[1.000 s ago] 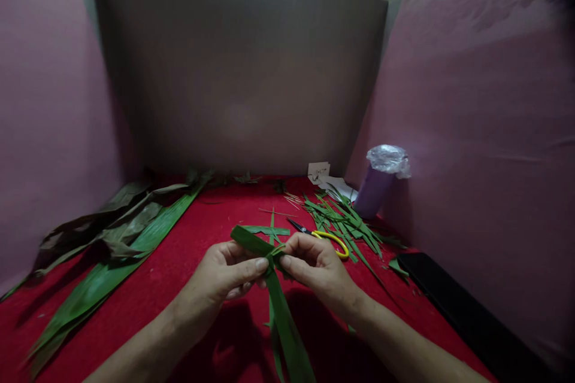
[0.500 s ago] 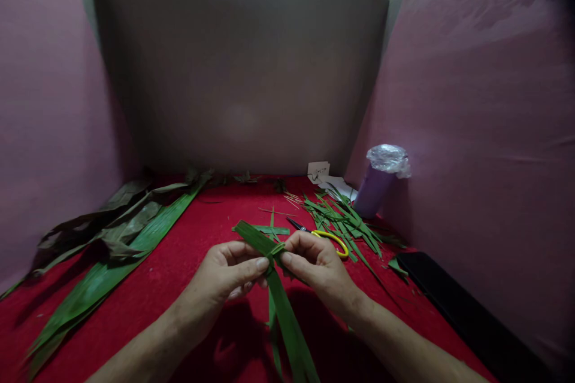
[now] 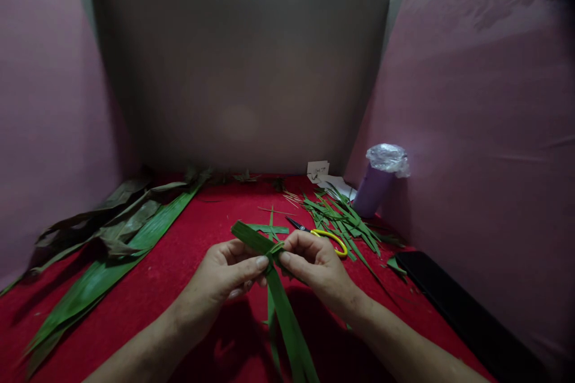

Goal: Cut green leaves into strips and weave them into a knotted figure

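Note:
Both my hands meet over the red cloth (image 3: 179, 263) and pinch a long green leaf strip (image 3: 287, 323) at a fold. My left hand (image 3: 224, 278) grips it from the left, thumb on top. From the right, my right hand (image 3: 314, 263) closes its thumb and fingers on the same fold. One end of the strip sticks up to the left past my fingers; the long end hangs down toward me. A thinner strip runs beside it.
Yellow-handled scissors (image 3: 330, 238) lie just behind my right hand. Cut green strips (image 3: 345, 218) are heaped at the right, by a purple cup (image 3: 375, 188) covered with plastic. Large green and dried leaves (image 3: 112, 239) lie at the left. A black flat object (image 3: 449, 299) lies along the right wall.

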Demonstrator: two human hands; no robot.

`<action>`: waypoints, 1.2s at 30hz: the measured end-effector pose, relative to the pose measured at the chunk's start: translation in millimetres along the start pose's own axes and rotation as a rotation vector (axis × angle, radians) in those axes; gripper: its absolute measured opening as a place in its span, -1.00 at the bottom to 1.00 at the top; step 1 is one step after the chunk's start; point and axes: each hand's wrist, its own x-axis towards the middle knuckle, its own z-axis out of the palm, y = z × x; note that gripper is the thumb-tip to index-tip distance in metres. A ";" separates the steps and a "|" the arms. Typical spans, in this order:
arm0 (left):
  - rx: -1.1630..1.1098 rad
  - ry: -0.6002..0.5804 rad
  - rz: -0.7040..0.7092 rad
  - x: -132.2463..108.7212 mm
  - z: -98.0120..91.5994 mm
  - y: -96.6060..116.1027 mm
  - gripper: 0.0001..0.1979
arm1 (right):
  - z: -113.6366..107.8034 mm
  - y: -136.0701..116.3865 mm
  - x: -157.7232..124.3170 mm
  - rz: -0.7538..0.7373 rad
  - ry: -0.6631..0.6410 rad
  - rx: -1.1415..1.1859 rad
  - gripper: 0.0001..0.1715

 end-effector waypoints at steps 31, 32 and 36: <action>-0.009 -0.007 0.002 -2.9 3.4 7.1 -0.77 | -2.1 -0.4 2.3 -0.023 -0.001 -0.029 -0.74; -0.008 -0.005 -0.004 -2.8 3.4 7.1 -0.76 | -2.0 -0.1 2.2 -0.021 -0.004 -0.024 -0.74; -0.013 0.005 0.010 -1.4 2.3 3.4 -0.78 | -0.3 -0.1 1.6 -0.002 -0.003 -0.003 -0.74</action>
